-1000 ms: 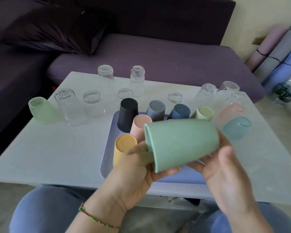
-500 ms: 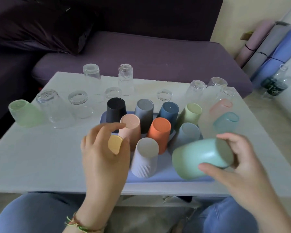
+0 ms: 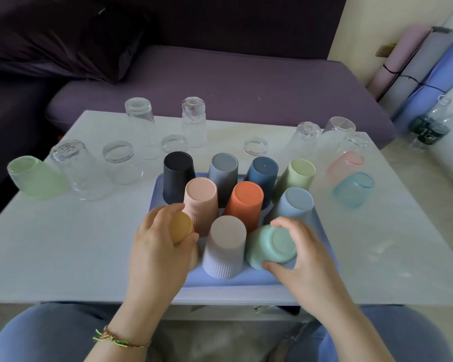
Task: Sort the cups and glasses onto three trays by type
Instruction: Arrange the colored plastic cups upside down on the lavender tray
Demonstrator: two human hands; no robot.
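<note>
Gripping | left hand (image 3: 157,252): yellow cup (image 3: 181,227) | right hand (image 3: 306,257): mint cup (image 3: 272,246) | at blue tray (image 3: 233,282)

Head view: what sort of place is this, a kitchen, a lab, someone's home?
Most likely a home living room. A purple sofa with a dark cushion stands right behind the low white table, and rolled mats lean against the wall on the right.

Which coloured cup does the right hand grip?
The mint cup, tilted at the tray's front right; the left hand grips the yellow cup.
</note>
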